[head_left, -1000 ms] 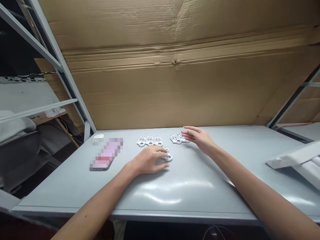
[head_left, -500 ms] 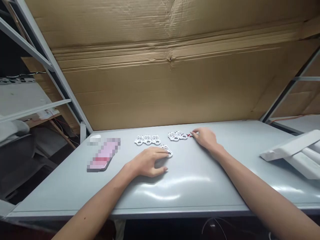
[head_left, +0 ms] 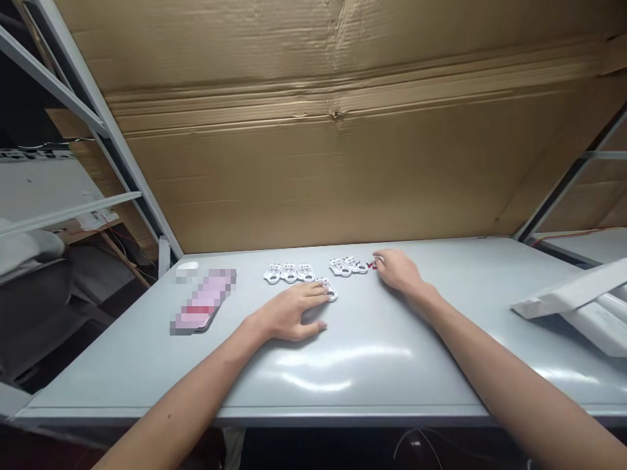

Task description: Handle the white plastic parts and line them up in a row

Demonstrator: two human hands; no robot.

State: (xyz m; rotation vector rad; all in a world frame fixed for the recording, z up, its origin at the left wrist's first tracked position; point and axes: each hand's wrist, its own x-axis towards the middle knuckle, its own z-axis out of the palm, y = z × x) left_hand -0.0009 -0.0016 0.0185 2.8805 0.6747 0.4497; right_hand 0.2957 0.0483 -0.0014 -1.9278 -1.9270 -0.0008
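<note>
My left hand [head_left: 298,311] lies over the table with its fingers spread. Its fingertips rest on a flat white part [head_left: 332,295] that has a round hole at one end. Farther back, my right hand [head_left: 398,269] is bent, thumb and forefinger close together beside tiny red pieces [head_left: 371,266]; anything between those fingertips is too small to make out. Left of the red pieces lie two similar white parts [head_left: 341,268], side by side. A row of three more white parts [head_left: 289,274] sits beyond my left hand.
On the left of the grey table [head_left: 392,385] lie a pink phone-shaped item [head_left: 204,303], partly blurred, and a small white object [head_left: 187,266]. White packing pieces [head_left: 582,303] stand at the right. Cardboard [head_left: 333,176] closes off the back, with metal shelf posts [head_left: 125,156] at the sides.
My left hand has slid the single white part slightly back, nearer the row of three. My right hand has shifted a little left, staying by the red pieces.
</note>
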